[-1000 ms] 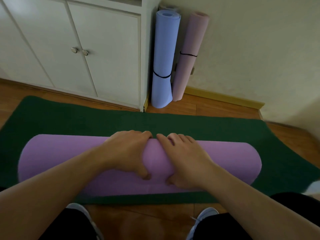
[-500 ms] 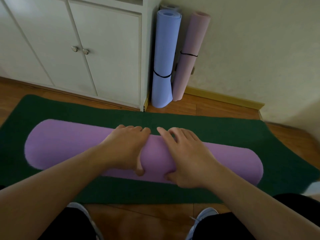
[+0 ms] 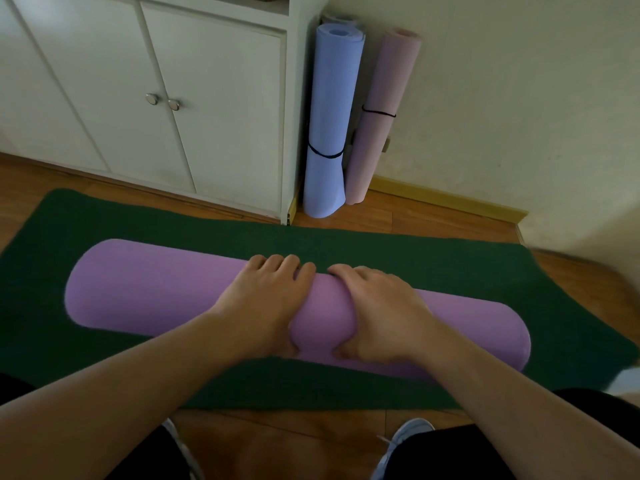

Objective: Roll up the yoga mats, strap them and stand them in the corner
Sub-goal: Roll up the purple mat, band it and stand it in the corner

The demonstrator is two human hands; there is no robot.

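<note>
A purple yoga mat [image 3: 145, 289] lies rolled across a flat dark green mat [image 3: 398, 247] on the floor, its left end farther from me than its right. My left hand [image 3: 266, 303] and my right hand [image 3: 377, 313] press side by side on the middle of the roll, fingers curled over its far side and thumbs on its near side. No strap shows on the purple roll. In the corner stand a blue rolled mat [image 3: 329, 116] and a pink rolled mat [image 3: 377, 116], each with a black band around it.
A white cabinet [image 3: 156, 81] with two knobbed doors stands at the back left, next to the corner. A cream wall [image 3: 519, 98] with a yellow skirting board runs to the right. Wooden floor surrounds the green mat. My knees and pale shoes show at the bottom edge.
Both hands have pushed the purple roll away from me across the green mat. Its left end has gone farther than its right, so the roll now lies at a slant.
</note>
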